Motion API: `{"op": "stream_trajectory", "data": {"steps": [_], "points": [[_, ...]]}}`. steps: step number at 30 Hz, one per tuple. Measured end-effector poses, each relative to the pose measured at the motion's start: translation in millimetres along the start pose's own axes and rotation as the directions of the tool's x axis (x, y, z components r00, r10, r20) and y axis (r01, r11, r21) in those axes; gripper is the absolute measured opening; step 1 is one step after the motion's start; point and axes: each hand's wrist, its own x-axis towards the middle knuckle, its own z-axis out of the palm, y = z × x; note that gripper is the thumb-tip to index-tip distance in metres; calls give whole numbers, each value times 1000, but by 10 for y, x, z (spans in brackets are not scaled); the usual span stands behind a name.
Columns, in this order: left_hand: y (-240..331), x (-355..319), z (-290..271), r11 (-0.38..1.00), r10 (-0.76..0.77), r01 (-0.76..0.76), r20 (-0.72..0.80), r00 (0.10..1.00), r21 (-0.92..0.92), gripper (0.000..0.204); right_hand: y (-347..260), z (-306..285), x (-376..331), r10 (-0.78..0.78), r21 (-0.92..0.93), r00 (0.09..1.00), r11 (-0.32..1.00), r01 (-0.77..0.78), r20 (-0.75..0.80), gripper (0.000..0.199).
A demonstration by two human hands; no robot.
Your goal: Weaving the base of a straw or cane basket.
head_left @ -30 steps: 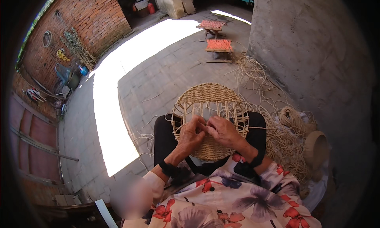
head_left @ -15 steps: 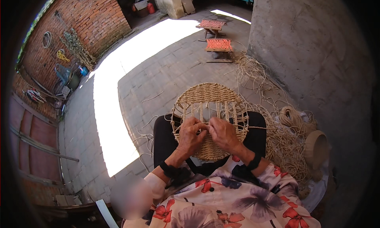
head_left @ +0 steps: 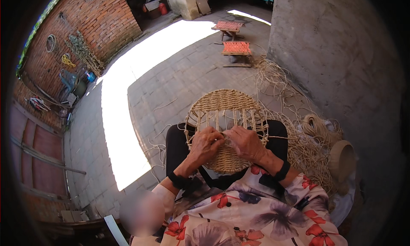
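Observation:
On my lap lies an oval panel of woven straw cord [head_left: 225,101], tightly woven at its far and near ends, with bare lengthwise cords across its middle. Over that open middle, my left hand [head_left: 206,142] pinches at a cord with thumb and forefinger. Right beside it, my right hand [head_left: 247,144] is closed, fingers bent, at the same spot. A straw cord [head_left: 277,137] runs out to the right from the panel's edge beyond my right hand. My fingers hide the exact point where they grip.
Loose straw cord [head_left: 305,162] lies heaped on the right, with a cord coil [head_left: 314,125] and a pale round basket-like object [head_left: 341,159]. Ahead stand two low stools with orange-red woven seats [head_left: 237,48]. A grey wall [head_left: 333,54] rises at the right, a brick wall [head_left: 102,19] at the left.
My right hand has turned and shifted slightly right, its back now more upward and its forearm farther out. The left hand has barely moved. The panel stays in place.

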Motion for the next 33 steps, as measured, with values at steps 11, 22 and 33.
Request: {"op": "stream_trajectory", "data": {"steps": [11, 22, 33], "points": [[46, -34, 56, 987, 136, -126, -91, 987, 104, 11, 40, 110, 53, 424, 92, 872, 885, -457, 246, 13], [8, 8, 42, 991, 78, -78, 4, 997, 113, 13, -19, 31, -3, -120, -136, 993, 983, 121, 19, 15], [34, 3, -4, 987, 97, -104, 59, 994, 125, 16, -24, 160, -13, 314, 12, 947, 949, -316, 70, 12]]}}
